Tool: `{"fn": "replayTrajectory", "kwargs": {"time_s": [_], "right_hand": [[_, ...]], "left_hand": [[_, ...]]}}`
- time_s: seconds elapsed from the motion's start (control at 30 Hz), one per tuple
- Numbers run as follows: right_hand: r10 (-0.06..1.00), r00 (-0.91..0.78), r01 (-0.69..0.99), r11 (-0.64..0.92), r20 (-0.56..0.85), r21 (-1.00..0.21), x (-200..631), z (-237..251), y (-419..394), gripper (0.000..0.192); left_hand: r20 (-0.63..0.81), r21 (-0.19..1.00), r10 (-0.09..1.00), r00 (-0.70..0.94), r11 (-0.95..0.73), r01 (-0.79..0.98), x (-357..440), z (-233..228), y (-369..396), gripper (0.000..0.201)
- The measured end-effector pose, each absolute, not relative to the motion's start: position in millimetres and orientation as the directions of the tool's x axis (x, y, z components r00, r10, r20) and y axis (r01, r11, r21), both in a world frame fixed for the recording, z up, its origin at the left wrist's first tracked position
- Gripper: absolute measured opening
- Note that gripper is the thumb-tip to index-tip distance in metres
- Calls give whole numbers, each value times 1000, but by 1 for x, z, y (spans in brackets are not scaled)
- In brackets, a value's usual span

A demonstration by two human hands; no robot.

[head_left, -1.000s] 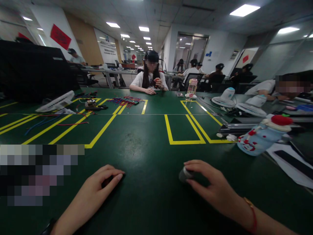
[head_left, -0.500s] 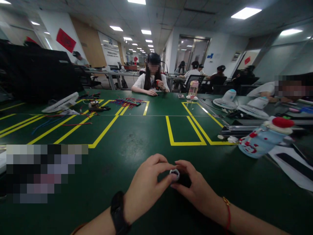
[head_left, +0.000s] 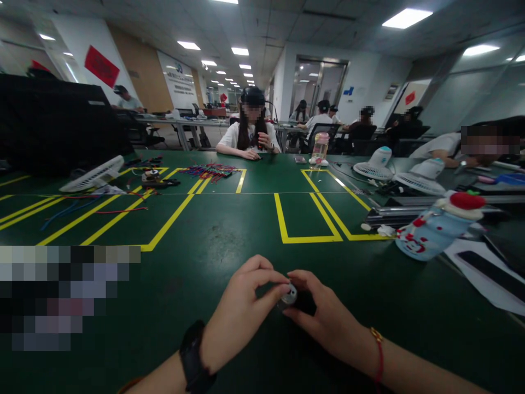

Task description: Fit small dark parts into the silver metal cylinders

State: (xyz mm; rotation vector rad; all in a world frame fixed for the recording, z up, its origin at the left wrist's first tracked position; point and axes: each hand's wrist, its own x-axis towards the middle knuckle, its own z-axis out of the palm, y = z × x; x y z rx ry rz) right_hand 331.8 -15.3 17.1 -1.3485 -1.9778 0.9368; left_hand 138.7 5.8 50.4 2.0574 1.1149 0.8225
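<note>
Low in the middle of the head view, a small round grey metal cylinder [head_left: 289, 296] stands between my two hands, with dark spots on its top face. My left hand [head_left: 241, 306], with a black watch at the wrist, pinches at the cylinder's upper rim with thumb and forefinger. Curved round the other side is my right hand [head_left: 328, 309], its fingertips and thumb touching the cylinder. A red cord bracelet [head_left: 378, 355] circles that wrist. The cylinder's lower part is partly hidden by the fingers and shadow.
The green table [head_left: 217, 230] carries yellow tape lines. Wires [head_left: 215, 171] lie at the far left. A blue bottle [head_left: 435, 227] with a red top stands at right, near metal rails [head_left: 404, 212] and white fans [head_left: 375, 167]. A person [head_left: 250, 131] sits opposite.
My left thumb has drawn back from the middle of the cylinder to its rim, so more of the top face shows. The whole view has shifted slightly.
</note>
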Motion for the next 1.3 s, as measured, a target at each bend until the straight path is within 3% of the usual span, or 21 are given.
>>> {"fn": "replayTrajectory", "kwargs": {"time_s": [0.07,0.3,0.4,0.5,0.63,0.73,0.87,1.1,1.23,1.3], "right_hand": [[935,-345,544,269,80,-795,333,18,-15,51],[927,-362,609,315,98,-728,334,14,-16,52],[904,-416,611,360,101,-705,332,11,-19,59],[910,-406,620,347,91,-704,339,15,-18,49],[972,-187,737,233,139,-635,383,20,-15,47],[982,46,833,62,181,-550,443,11,-17,52],[961,246,859,-156,126,-487,517,-9,-28,59],[950,222,896,-111,219,-430,544,-19,-39,57],[925,339,868,-238,170,-436,557,-20,-41,61],[903,373,872,-262,214,-414,562,-16,-42,55]], "left_hand": [[203,759,873,443,-426,492,130,46,7,14],[127,518,843,523,-506,690,112,20,8,12],[114,536,846,521,-494,685,114,17,8,15],[104,586,858,503,-461,666,109,17,9,23],[79,686,893,443,-371,626,82,16,11,27],[38,730,927,373,-281,623,54,13,10,25],[14,735,951,308,-218,642,31,7,9,28],[8,746,941,338,-230,625,28,3,10,29],[6,728,945,328,-229,646,24,4,9,29],[6,722,944,330,-233,652,24,6,10,28]]}}
